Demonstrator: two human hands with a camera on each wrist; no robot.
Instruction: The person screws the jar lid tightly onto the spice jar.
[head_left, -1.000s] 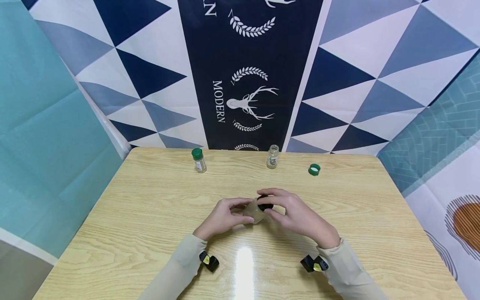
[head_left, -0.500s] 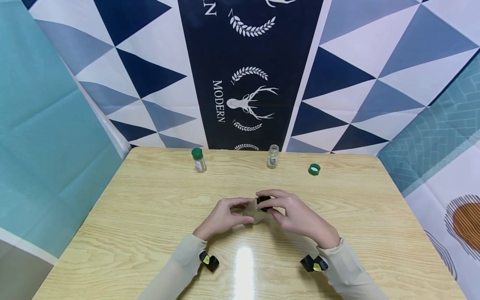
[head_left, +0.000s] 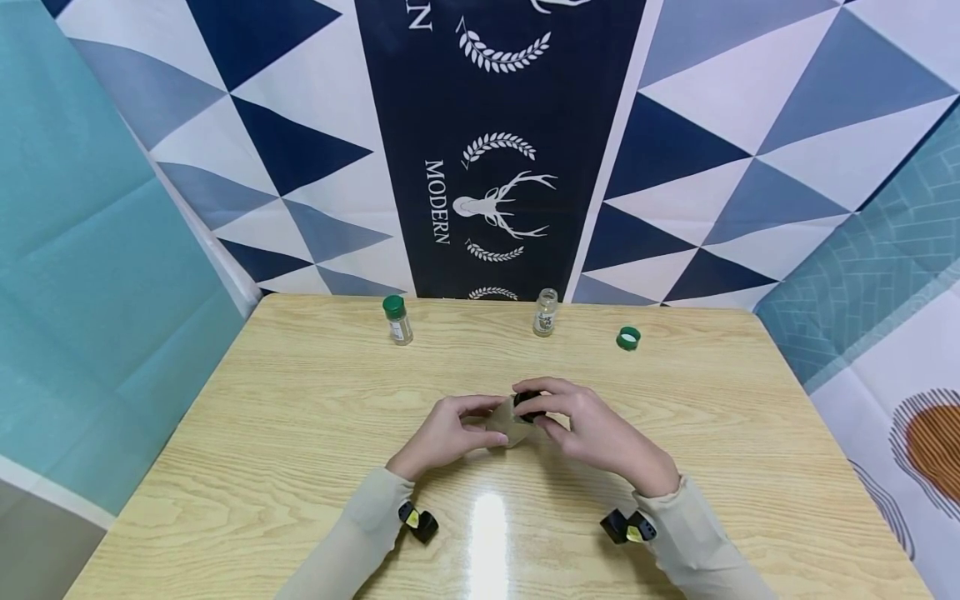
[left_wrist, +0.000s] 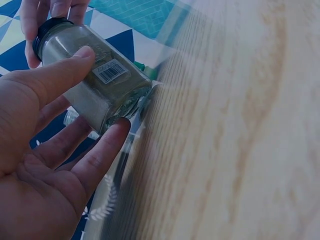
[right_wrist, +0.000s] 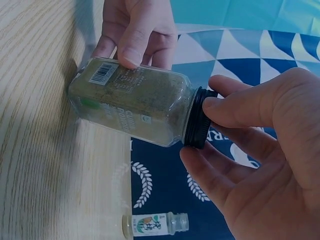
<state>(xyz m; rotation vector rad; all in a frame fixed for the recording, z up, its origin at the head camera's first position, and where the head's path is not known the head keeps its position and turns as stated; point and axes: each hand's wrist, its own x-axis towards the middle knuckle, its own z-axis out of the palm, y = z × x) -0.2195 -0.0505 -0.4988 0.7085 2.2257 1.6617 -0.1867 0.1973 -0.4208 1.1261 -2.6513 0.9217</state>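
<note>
A square glass spice jar (right_wrist: 135,102) of brownish powder, with a barcode label, is held tilted just above or on the table. My left hand (head_left: 444,433) grips its body, thumb on one face and fingers below, as the left wrist view shows (left_wrist: 55,125). Fingers and thumb of my right hand (head_left: 592,425) pinch the black lid (right_wrist: 198,118) at the jar's mouth. From the right wrist view the lid sits on the neck; whether it is threaded tight cannot be told.
At the back left stands a small jar with a green cap (head_left: 397,320). An uncapped glass jar (head_left: 545,313) stands at the back middle, and a loose green cap (head_left: 628,338) lies to its right. Patterned cloth (head_left: 495,150) hangs behind the wooden table (head_left: 300,392).
My right fingers and thumb have shifted slightly around the black lid. The left hand and the jar stay where they were.
</note>
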